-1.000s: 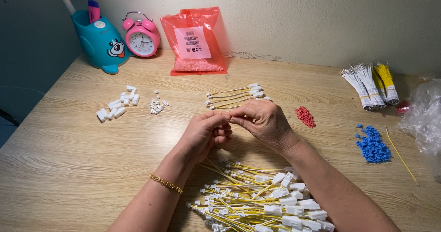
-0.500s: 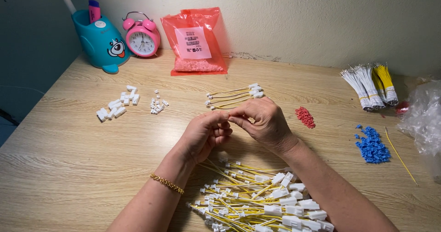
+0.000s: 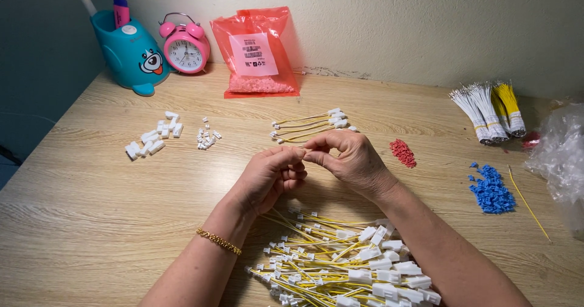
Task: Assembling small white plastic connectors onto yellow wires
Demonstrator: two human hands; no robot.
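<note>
A person's left hand (image 3: 267,179) and right hand (image 3: 347,161) are meeting fingertip to fingertip, pinching something too small to identify, above the yellow wire harnesses (image 3: 340,264) heaped at the tabletop's (image 3: 91,222) near edge.

one alarm clock (image 3: 184,47), one red bag (image 3: 258,53), two hands (image 3: 316,164)

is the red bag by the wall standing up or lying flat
Standing up: the red bag leans upright against the wall, its pale contents settled at the bottom.
</note>
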